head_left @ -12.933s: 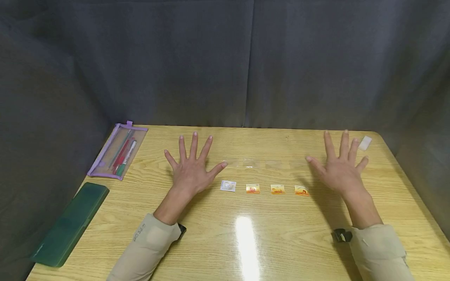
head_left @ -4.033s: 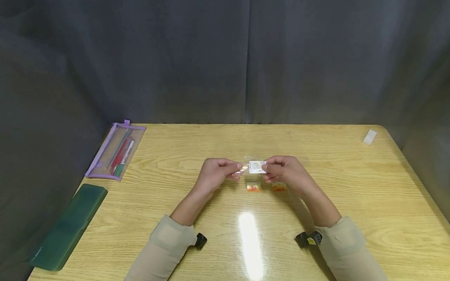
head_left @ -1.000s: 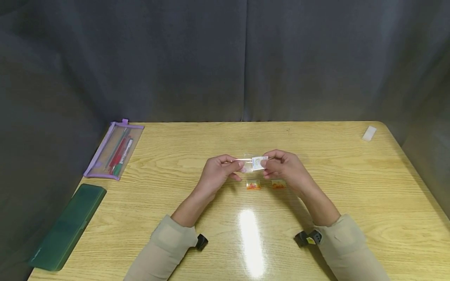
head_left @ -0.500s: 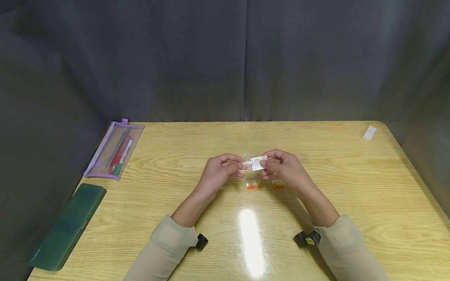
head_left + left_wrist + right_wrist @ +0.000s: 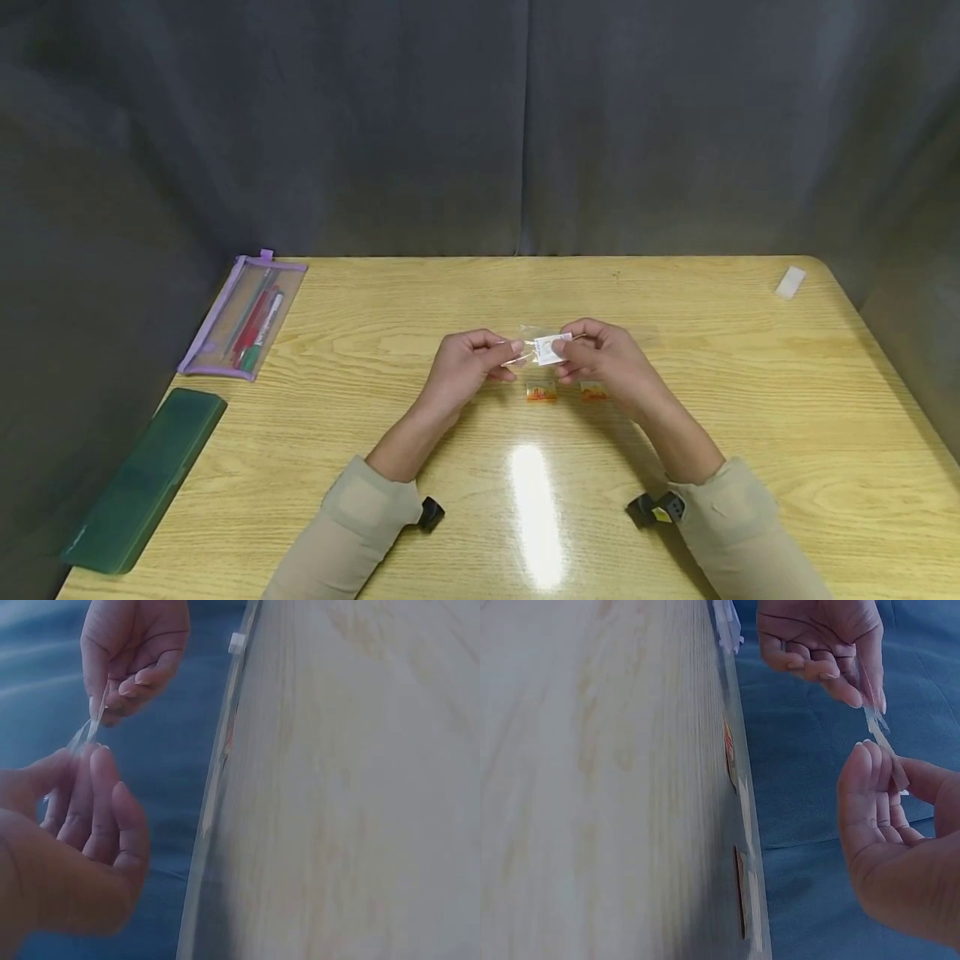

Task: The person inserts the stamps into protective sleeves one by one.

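Above the middle of the table, my left hand (image 5: 467,371) pinches a small clear plastic sleeve (image 5: 528,348) between thumb and fingers. My right hand (image 5: 606,357) pinches a small whitish printed stamp (image 5: 547,351) by its right end. The stamp's left edge meets the sleeve; whether it is inside cannot be told. In the right wrist view, the stamp (image 5: 886,746) appears edge-on between the two hands. Below them on the wood lie two orange-and-yellow stamps (image 5: 541,392) (image 5: 594,392), the right one partly covered by my right hand.
On the left lie a purple-edged mesh pouch (image 5: 243,318) with pens and a long green case (image 5: 146,482). A small white block (image 5: 790,282) lies at the far right corner. Faint clear sleeves (image 5: 641,336) lie behind my right hand. Dark curtains (image 5: 375,133) surround the wooden table (image 5: 360,533).
The hands, spread flat at first, came together with the whitish stamp, lifted from the row's left end, and a sleeve. Over the last second the stamp tilted and the left fingers shifted slightly.
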Available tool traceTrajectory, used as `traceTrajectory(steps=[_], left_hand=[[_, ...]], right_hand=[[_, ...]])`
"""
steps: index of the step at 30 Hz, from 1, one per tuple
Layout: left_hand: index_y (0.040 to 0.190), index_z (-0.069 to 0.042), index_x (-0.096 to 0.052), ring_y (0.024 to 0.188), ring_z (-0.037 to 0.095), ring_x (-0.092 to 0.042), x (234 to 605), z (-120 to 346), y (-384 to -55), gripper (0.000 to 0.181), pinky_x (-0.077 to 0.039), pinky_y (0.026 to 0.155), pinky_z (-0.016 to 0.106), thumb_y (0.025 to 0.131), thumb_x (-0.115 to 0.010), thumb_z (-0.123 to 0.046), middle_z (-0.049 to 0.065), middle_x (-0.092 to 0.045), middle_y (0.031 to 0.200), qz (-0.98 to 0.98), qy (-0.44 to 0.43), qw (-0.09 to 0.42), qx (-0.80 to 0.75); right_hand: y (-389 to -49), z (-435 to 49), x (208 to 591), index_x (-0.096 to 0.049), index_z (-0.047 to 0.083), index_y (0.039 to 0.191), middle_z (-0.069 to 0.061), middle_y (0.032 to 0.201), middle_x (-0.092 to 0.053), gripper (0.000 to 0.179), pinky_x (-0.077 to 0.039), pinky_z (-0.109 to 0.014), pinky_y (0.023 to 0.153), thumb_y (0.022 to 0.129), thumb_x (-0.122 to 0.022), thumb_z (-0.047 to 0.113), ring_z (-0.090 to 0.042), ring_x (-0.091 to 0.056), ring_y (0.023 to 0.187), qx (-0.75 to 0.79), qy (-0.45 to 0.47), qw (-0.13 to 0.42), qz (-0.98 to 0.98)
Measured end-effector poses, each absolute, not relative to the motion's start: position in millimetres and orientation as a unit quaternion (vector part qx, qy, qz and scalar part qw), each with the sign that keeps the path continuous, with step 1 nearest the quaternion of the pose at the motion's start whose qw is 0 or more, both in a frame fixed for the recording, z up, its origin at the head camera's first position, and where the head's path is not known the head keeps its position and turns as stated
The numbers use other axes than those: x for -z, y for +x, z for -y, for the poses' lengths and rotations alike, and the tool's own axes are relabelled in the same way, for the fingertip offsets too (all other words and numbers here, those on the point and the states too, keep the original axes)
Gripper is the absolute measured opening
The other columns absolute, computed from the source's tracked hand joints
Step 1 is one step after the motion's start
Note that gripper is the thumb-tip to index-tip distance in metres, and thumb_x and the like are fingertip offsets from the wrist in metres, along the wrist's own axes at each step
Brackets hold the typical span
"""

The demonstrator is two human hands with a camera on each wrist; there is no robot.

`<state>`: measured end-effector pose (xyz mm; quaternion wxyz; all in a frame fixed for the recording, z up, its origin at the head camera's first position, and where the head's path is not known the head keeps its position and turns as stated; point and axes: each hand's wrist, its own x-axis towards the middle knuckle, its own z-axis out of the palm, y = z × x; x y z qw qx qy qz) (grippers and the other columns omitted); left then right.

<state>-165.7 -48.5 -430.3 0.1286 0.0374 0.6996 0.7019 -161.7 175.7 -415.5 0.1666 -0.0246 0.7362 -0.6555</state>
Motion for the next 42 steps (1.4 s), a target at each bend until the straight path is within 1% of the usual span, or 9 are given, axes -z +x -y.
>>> traceTrajectory(steps=[3, 10, 17, 24, 30, 34, 37, 40, 42], left_hand=[[0.099, -0.002, -0.079, 0.065, 0.013, -0.071, 429.6, 48.4, -165.9, 0.023, -0.062, 0.068, 0.036, 0.092, -0.077, -0.024, 0.007, -0.077, 0.092, -0.709, 0.029, 0.125, -0.693], [0.105, 0.001, -0.078, 0.061, 0.01, -0.07, 427.8, 47.5, -164.8, 0.021, -0.058, 0.061, 0.027, 0.093, -0.074, -0.016, 0.017, -0.077, 0.096, -0.702, 0.017, 0.13, -0.7], [0.107, 0.003, -0.077, 0.062, 0.01, -0.072, 426.3, 46.7, -163.5, 0.023, -0.058, 0.06, 0.026, 0.094, -0.073, -0.016, 0.015, -0.078, 0.094, -0.694, 0.018, 0.15, -0.704], [0.105, 0.003, -0.077, 0.06, 0.011, -0.071, 426.4, 48.6, -164.3, 0.028, -0.058, 0.057, 0.025, 0.093, -0.076, -0.022, 0.013, -0.079, 0.09, -0.699, 0.019, 0.129, -0.703], [0.108, 0.004, -0.077, 0.062, 0.011, -0.073, 427.3, 47.9, -164.4, 0.031, -0.061, 0.061, 0.026, 0.094, -0.075, -0.024, 0.012, -0.079, 0.086, -0.694, 0.025, 0.137, -0.706], [0.108, 0.002, -0.078, 0.066, 0.012, -0.075, 428.0, 46.9, -164.3, 0.024, -0.06, 0.062, 0.024, 0.094, -0.074, -0.019, 0.017, -0.079, 0.092, -0.684, 0.024, 0.136, -0.717], [0.113, 0.003, -0.075, 0.071, 0.011, -0.075, 428.1, 46.4, -164.0, 0.024, -0.062, 0.067, 0.025, 0.097, -0.07, -0.014, 0.021, -0.077, 0.106, -0.675, 0.029, 0.137, -0.724], [0.121, 0.002, -0.072, 0.078, 0.009, -0.076, 427.7, 46.3, -163.6, 0.026, -0.063, 0.074, 0.026, 0.1, -0.064, -0.01, 0.019, -0.072, 0.122, -0.673, 0.039, 0.143, -0.725], [0.125, -0.001, -0.071, 0.081, 0.009, -0.076, 427.3, 46.5, -163.4, 0.027, -0.063, 0.077, 0.028, 0.101, -0.06, -0.008, 0.017, -0.071, 0.127, -0.676, 0.045, 0.147, -0.721]], right_hand=[[-161.9, -175.2, 414.8, -0.056, -0.007, 0.121, -0.005, 0.092, -0.068, 0.028, -0.064, -0.034, 0.077, 0.102, -0.06, 0.013, -0.014, -0.071, 0.078, 0.657, -0.023, 0.169, -0.734], [-161.9, -174.6, 414.3, -0.056, -0.009, 0.122, -0.013, 0.096, -0.069, 0.029, -0.064, -0.034, 0.077, 0.102, -0.059, 0.012, -0.016, -0.072, 0.079, 0.653, -0.027, 0.169, -0.738], [-161.5, -174.6, 414.6, -0.057, -0.008, 0.119, -0.014, 0.096, -0.069, 0.027, -0.064, -0.032, 0.075, 0.101, -0.06, 0.013, -0.018, -0.072, 0.08, 0.656, -0.029, 0.165, -0.736], [-161.6, -177.1, 414.8, -0.061, -0.004, 0.12, -0.012, 0.094, -0.068, 0.031, -0.064, -0.038, 0.078, 0.101, -0.064, 0.021, -0.016, -0.069, 0.078, 0.647, -0.013, 0.141, -0.749], [-160.6, -177.8, 413.9, -0.065, -0.005, 0.117, -0.002, 0.085, -0.066, 0.035, -0.063, -0.03, 0.073, 0.1, -0.067, 0.026, -0.011, -0.065, 0.074, 0.644, -0.007, 0.121, -0.756], [-160.2, -177.2, 414.2, -0.065, -0.004, 0.118, -0.002, 0.084, -0.065, 0.034, -0.062, -0.028, 0.072, 0.1, -0.067, 0.024, -0.01, -0.064, 0.072, 0.649, -0.008, 0.12, -0.751], [-160.7, -176.7, 414.6, -0.063, -0.004, 0.12, -0.004, 0.088, -0.066, 0.033, -0.062, -0.028, 0.072, 0.099, -0.067, 0.021, -0.011, -0.065, 0.073, 0.652, -0.008, 0.122, -0.748], [-161.7, -176.6, 414.9, -0.061, -0.004, 0.122, -0.004, 0.091, -0.068, 0.033, -0.063, -0.028, 0.072, 0.099, -0.066, 0.018, -0.012, -0.066, 0.073, 0.655, -0.004, 0.123, -0.746], [-162.2, -177.1, 414.7, -0.06, -0.005, 0.123, -0.003, 0.092, -0.068, 0.033, -0.063, -0.028, 0.071, 0.099, -0.066, 0.016, -0.013, -0.067, 0.074, 0.654, -0.002, 0.122, -0.746]])
